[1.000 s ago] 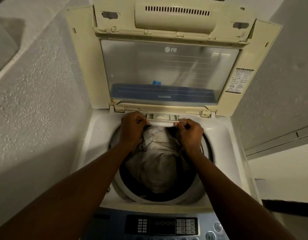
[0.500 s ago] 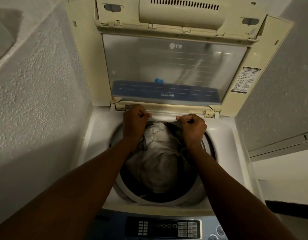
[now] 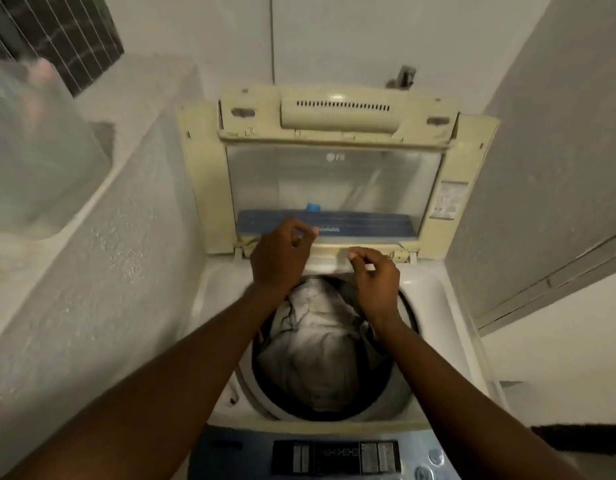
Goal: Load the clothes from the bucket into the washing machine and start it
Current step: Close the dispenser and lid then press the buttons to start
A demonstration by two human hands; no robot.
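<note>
A top-loading washing machine (image 3: 434, 299) stands in front of me with its cream lid (image 3: 334, 188) raised upright. Pale grey clothes (image 3: 317, 341) fill the dark drum. My left hand (image 3: 282, 258) hovers over the drum's back edge near the lid hinge, fingers loosely curled and apart, holding nothing. My right hand (image 3: 375, 278) hangs beside it, a little lower, thumb and forefinger close together with nothing visible between them. The control panel (image 3: 336, 457) with a dark display lies at the near edge. No bucket is in sight.
A rough white wall with a ledge (image 3: 91, 237) rises close on the left. A grey door panel (image 3: 549, 168) closes in on the right. A tap (image 3: 405, 76) sits on the back wall above the lid. A dark window grille (image 3: 67, 32) is at top left.
Both hands let go of the white drawer at the drum's back edge and rose slightly. The drawer is pushed in. My head tilted up, showing more wall.
</note>
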